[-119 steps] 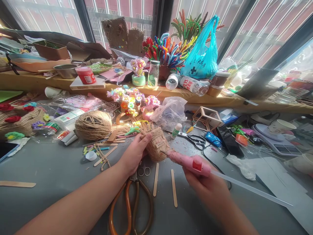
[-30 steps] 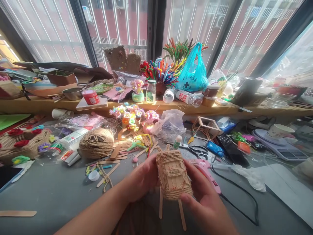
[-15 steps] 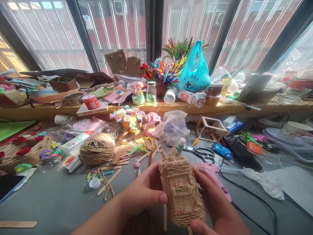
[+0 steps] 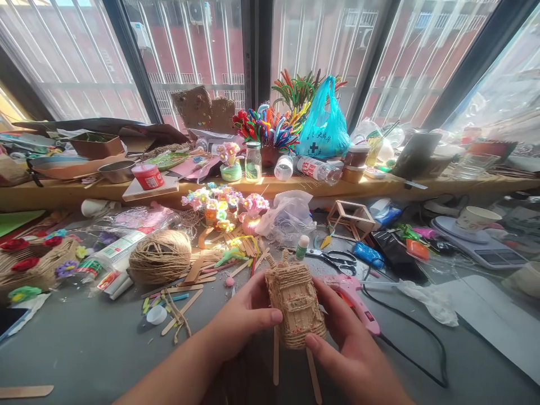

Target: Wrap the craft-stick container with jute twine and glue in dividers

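Observation:
Both hands hold a small twine-wrapped craft piece [image 4: 297,306] above the table. It is boxy, with rounded corners, flat wooden strips in its face and short twine-covered stubs on top. My left hand [image 4: 248,318] is closed on its left side, thumb at the front edge. My right hand [image 4: 343,332] grips the right side and lower corner. A pink hot glue gun [image 4: 356,304] lies on the table just beyond my right hand, its cord curving to the right. Under the piece are two wooden craft sticks [image 4: 276,360], partly hidden.
To the left sit a ball of jute twine [image 4: 160,257], loose craft sticks [image 4: 185,312] and a white cap [image 4: 156,315]. Black scissors [image 4: 335,260] and a glue stick [image 4: 302,247] lie beyond the piece. Farther right are a wooden frame [image 4: 352,218] and kitchen scale [image 4: 481,244].
Four seconds ago my right hand held the glue gun against the piece. Since then the gun was put down and both hands took the piece, which came nearer, then moved slightly away and left.

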### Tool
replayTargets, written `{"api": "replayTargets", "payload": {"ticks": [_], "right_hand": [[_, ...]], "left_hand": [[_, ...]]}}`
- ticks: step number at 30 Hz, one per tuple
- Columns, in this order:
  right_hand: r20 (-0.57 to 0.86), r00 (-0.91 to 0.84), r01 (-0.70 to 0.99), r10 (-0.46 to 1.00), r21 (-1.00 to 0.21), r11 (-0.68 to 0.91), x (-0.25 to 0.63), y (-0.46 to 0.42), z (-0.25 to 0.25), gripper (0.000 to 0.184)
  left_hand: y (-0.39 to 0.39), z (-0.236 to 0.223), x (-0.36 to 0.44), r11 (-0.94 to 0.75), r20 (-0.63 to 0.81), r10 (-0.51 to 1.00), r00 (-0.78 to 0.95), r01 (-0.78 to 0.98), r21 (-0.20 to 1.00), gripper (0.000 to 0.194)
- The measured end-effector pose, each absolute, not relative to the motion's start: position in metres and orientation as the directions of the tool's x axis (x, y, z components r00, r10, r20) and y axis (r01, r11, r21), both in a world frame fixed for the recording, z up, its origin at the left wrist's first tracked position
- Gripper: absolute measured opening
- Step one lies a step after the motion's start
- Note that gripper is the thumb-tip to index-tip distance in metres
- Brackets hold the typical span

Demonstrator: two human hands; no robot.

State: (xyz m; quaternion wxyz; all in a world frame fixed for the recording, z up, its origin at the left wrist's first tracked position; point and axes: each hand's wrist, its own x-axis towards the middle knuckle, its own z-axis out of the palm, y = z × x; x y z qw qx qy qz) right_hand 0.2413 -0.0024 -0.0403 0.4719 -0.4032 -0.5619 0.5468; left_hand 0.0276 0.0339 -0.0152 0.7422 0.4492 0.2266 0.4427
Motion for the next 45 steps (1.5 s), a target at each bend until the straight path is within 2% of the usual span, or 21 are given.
{"api": "replayTargets", "payload": {"ticks": [3,9,17,27,32,37,40,42,45], "right_hand": [[0.038,-0.242,-0.158,0.97,-0.987,0.0,0.238,-0.001,-0.035,0.07],[0.033,-0.216,-0.188,0.976,-0.982,-0.008,0.235,0.0,-0.029,0.066],[0.044,-0.223,-0.152,0.974,-0.988,0.01,0.235,0.003,-0.034,0.069],[0.036,-0.259,-0.137,0.965,-0.991,0.0,0.239,0.004,-0.035,0.07],[0.062,-0.143,-0.201,0.988,-0.979,0.032,0.238,0.003,-0.029,0.056],[0.069,0.082,-0.038,0.994,-0.997,0.072,0.248,0.009,-0.027,0.035],[0.175,0.092,0.193,0.98,-0.969,0.155,0.257,0.014,-0.03,0.028],[0.298,0.012,0.412,0.955,-0.871,0.267,0.262,0.019,-0.031,0.025],[0.427,-0.208,0.672,0.88,-0.592,0.446,0.266,0.031,-0.032,0.026]], "left_hand": [[0.035,-0.019,0.029,0.177,0.066,0.871,0.486,-0.437,0.882,0.064],[0.035,-0.02,0.031,0.177,0.066,0.861,0.505,-0.418,0.891,0.067],[0.03,-0.024,0.034,0.184,0.044,0.871,0.49,-0.407,0.895,0.076],[0.03,-0.022,0.033,0.189,0.039,0.858,0.512,-0.385,0.903,0.076],[0.033,-0.017,0.032,0.172,0.024,0.912,0.409,-0.436,0.883,0.067],[0.046,-0.005,0.023,0.078,-0.027,0.996,0.087,-0.658,0.749,0.054],[0.054,-0.001,0.018,-0.065,-0.064,0.987,-0.149,-0.726,0.685,0.05],[0.057,-0.001,0.015,-0.121,-0.083,0.969,-0.232,-0.742,0.659,0.049],[0.06,-0.004,0.013,-0.105,-0.125,0.963,-0.238,-0.763,0.638,0.046]]}}
